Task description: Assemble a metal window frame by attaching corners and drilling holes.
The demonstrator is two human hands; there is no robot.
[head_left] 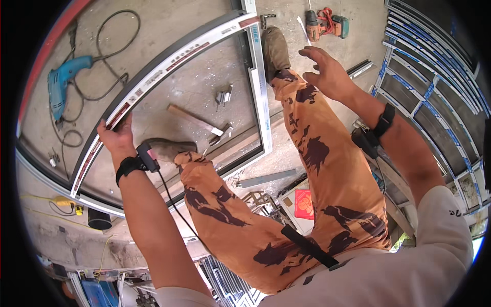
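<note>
Over grey floor [358, 51], the left hand [118, 138] grips a white-edged frame [176, 59].

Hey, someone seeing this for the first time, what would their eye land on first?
Probably the orange trousers with dark patches, filling the lower middle. Next might come the large white-and-black frame at the upper left, its slanting bar held by the left hand. The blue power drill on the floor farther left, with its looping cord, likely stands out too.
</note>
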